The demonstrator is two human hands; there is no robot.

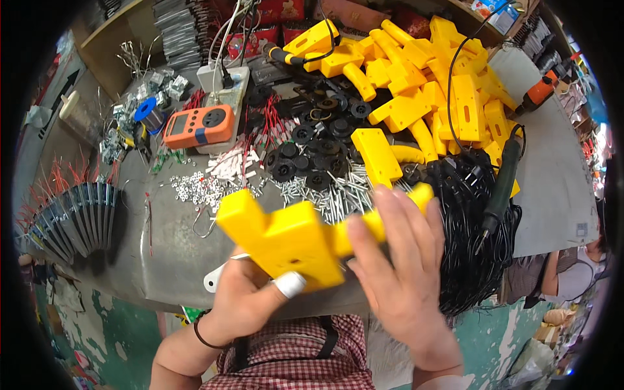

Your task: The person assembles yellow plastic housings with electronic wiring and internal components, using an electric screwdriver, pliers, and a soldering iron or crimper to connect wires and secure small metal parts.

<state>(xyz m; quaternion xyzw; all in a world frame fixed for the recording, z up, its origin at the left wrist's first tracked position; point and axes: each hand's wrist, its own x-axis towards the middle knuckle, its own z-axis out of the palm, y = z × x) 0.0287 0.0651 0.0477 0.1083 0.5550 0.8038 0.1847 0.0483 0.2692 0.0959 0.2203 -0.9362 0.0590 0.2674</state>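
Observation:
A yellow plastic housing (286,237) with a tubular handle is held up over the table's front edge. My left hand (244,296) grips its body from below, the thumb wrapped in white tape pressing on the near face. At the handle is my right hand (403,260), blurred, with fingers stretched out across it; I cannot tell whether they touch. A white flat piece with a hole (211,281) shows beside my left hand, partly hidden. Behind the housing lie loose metal screws (344,198) and black round parts (318,149).
Yellow housings (403,78) are heaped at the back right. Black cables (468,227) and a soldering iron (504,185) lie at the right. An orange meter (198,127), white small parts (198,188) and a solder spool (149,114) are at left, near black wired pieces (78,214).

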